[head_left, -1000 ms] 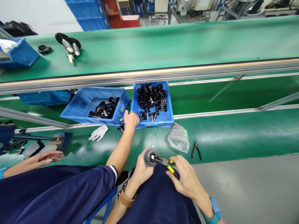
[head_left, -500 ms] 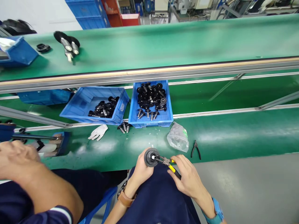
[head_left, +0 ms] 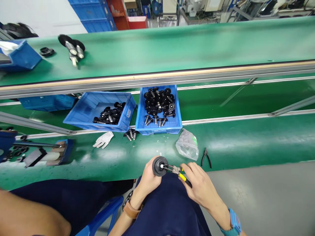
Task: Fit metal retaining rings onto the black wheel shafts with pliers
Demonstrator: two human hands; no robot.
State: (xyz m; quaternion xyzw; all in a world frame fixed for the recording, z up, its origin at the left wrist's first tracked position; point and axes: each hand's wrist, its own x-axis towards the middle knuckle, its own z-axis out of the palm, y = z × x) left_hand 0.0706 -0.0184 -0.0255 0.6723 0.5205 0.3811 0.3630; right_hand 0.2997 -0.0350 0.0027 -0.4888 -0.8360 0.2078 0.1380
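My left hand [head_left: 150, 177] is closed around a round black part [head_left: 157, 166] with a pale pin at its centre, held over my lap. Yellow-and-black handled pliers [head_left: 176, 169] are gripped in my right hand [head_left: 198, 183]. Their jaw tips reach the centre pin of the black part; whether they pinch anything small there I cannot tell. On the bench just beyond lie several tiny white rings [head_left: 160, 154]. A clear plastic bag [head_left: 187, 144] and a second, black pair of pliers [head_left: 206, 158] lie past my right hand.
Two blue bins [head_left: 158, 132] [head_left: 98, 126] of black parts stand under the raised green shelf [head_left: 172, 49]. A white glove [head_left: 103, 140] and several loose parts [head_left: 131, 133] lie before them. At the left are a press-like fixture [head_left: 49, 154] and a co-worker's arm [head_left: 31, 216].
The co-worker's hands at the left have gone out of view, and that arm is lower. My right hand has shifted very slightly right; both my grips stay the same.
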